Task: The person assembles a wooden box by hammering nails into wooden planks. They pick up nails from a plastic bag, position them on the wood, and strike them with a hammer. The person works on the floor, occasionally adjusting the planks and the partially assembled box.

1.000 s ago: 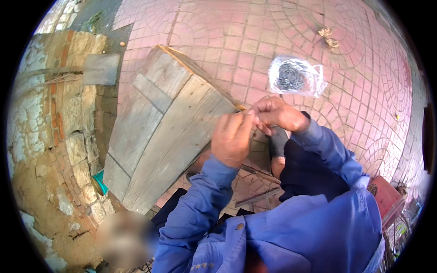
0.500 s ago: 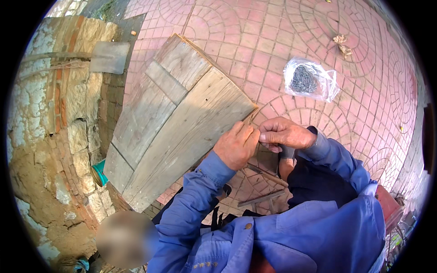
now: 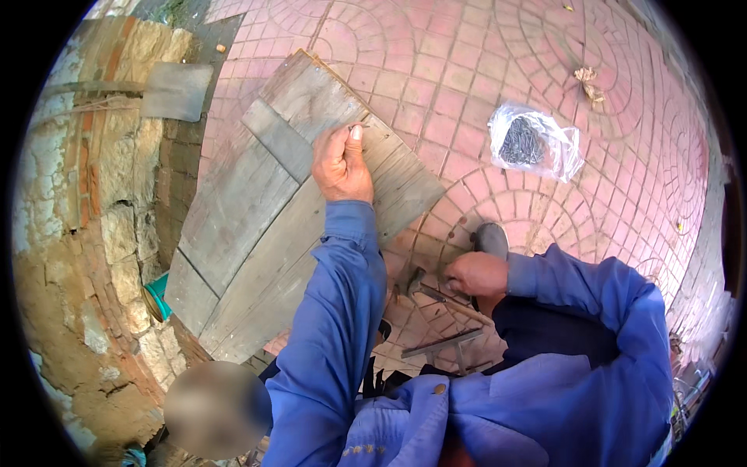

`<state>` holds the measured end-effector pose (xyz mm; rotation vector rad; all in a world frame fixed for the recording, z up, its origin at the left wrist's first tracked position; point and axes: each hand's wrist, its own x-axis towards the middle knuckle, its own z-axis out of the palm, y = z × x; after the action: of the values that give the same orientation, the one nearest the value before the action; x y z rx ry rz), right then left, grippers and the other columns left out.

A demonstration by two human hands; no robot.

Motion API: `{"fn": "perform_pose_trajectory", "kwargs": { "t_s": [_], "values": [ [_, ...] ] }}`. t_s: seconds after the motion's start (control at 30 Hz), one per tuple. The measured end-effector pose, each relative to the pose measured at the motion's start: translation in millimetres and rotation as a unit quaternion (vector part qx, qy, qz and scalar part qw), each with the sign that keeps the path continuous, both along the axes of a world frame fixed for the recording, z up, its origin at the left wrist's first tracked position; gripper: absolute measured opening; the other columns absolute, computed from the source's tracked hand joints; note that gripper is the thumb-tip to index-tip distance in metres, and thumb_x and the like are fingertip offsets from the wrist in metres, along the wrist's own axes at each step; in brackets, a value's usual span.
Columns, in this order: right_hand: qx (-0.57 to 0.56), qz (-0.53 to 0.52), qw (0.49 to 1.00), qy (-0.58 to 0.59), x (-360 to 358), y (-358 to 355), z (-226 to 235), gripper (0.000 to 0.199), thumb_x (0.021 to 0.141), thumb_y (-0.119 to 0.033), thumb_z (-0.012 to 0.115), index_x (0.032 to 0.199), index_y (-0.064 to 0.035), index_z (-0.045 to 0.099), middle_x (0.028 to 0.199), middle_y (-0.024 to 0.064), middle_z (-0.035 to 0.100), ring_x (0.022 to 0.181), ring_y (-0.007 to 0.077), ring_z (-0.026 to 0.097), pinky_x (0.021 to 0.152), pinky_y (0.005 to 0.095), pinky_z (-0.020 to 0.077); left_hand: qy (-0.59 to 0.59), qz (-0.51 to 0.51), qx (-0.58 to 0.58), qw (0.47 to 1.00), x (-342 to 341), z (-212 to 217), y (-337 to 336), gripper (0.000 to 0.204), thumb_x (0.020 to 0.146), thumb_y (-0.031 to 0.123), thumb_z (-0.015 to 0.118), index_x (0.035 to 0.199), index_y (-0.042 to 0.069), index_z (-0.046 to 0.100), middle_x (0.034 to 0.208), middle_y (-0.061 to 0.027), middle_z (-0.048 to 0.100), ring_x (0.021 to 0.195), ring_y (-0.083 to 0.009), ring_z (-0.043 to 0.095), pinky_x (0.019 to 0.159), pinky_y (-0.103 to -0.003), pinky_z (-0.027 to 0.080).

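Observation:
My left hand [image 3: 343, 165] is over the far part of a weathered wooden board panel [image 3: 261, 206], its thumb and forefinger pinched on a small thin nail [image 3: 359, 125] near the panel's right edge. My right hand [image 3: 476, 274] is closed low in front of me, by my knee and shoe. What lies inside its fingers is hidden. Just left of it shows what looks like a dark hammer head [image 3: 416, 279], beside a narrow bar [image 3: 457, 304]. Whether my right hand touches either, I cannot tell.
A clear plastic bag [image 3: 535, 142] of dark nails lies on the pink paving [image 3: 467, 101] to the right. A rough stone and brick wall [image 3: 124, 233] stands at left, with a green container [image 3: 158, 296] beside it. A metal frame piece [image 3: 443, 342] lies near my legs.
My hands, close together at the panel's right corner before, have parted. The left moved far and left over the panel with the nail; the right came down nearer my knee.

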<state>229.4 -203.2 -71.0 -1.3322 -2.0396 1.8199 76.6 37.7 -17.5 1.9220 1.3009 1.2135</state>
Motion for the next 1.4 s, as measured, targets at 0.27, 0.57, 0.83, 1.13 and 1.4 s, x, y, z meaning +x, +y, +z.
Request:
{"fn": "perform_pose_trajectory", "kwargs": {
  "t_s": [0.27, 0.57, 0.83, 1.13, 1.4],
  "values": [
    [-0.001, 0.249, 0.944, -0.219, -47.5, -56.9, -90.0, 0.037, 0.085, -0.047, 0.066, 0.086, -0.0102, 0.074, 0.091, 0.0168, 0.072, 0.092, 0.0327, 0.070, 0.073, 0.0464, 0.0544, -0.025, 0.005, 0.048, 0.999, -8.7, -4.7, 1.3, 0.013, 0.091, 0.011, 0.071, 0.091, -0.001, 0.071, 0.084, -0.0109, 0.067, 0.079, -0.0223, 0.062, 0.074, -0.033, 0.049],
    [-0.117, 0.066, 0.954, -0.268, -131.6, -98.3, -150.6, 0.044, 0.089, -0.047, 0.066, 0.112, -0.0105, 0.074, 0.109, 0.0141, 0.073, 0.102, 0.0350, 0.070, 0.084, 0.0494, 0.0547, 0.003, 0.008, 0.060, 0.998, 2.0, -9.0, 4.6, 0.007, 0.087, 0.008, 0.073, 0.085, 0.005, 0.067, 0.086, -0.0098, 0.066, 0.082, -0.0317, 0.060, 0.073, -0.041, 0.048],
    [-0.135, -0.110, 0.954, -0.244, -138.8, -85.2, -106.8, 0.034, 0.089, -0.033, 0.066, 0.109, -0.0043, 0.069, 0.102, 0.0214, 0.072, 0.097, 0.0389, 0.070, 0.081, 0.0458, 0.0553, 0.029, 0.001, 0.069, 0.997, -1.7, -13.1, 6.1, 0.007, 0.083, 0.004, 0.072, 0.083, 0.005, 0.065, 0.084, -0.0083, 0.062, 0.082, -0.0322, 0.057, 0.073, -0.042, 0.047],
    [-0.006, -0.559, 0.818, -0.137, -62.4, -98.0, -75.7, 0.028, 0.088, -0.018, 0.069, 0.104, 0.0014, 0.056, 0.075, 0.0106, 0.058, 0.060, 0.0218, 0.058, 0.055, 0.0363, 0.0488, 0.088, 0.019, 0.081, 0.993, 12.5, -10.8, 5.7, 0.008, 0.080, 0.006, 0.076, 0.084, 0.008, 0.069, 0.086, -0.0084, 0.063, 0.086, -0.0319, 0.058, 0.075, -0.043, 0.047],
    [0.006, -0.584, 0.802, 0.126, -8.7, 33.1, 189.7, 0.028, 0.100, -0.017, 0.060, 0.121, 0.0014, 0.056, 0.069, 0.0037, 0.056, 0.056, 0.0104, 0.051, 0.050, 0.0268, 0.0414, 0.111, 0.024, 0.060, 0.992, 2.1, -3.6, 1.9, 0.003, 0.082, 0.010, 0.073, 0.084, 0.008, 0.071, 0.089, -0.0083, 0.063, 0.089, -0.0326, 0.058, 0.077, -0.043, 0.048]
  ]
}}
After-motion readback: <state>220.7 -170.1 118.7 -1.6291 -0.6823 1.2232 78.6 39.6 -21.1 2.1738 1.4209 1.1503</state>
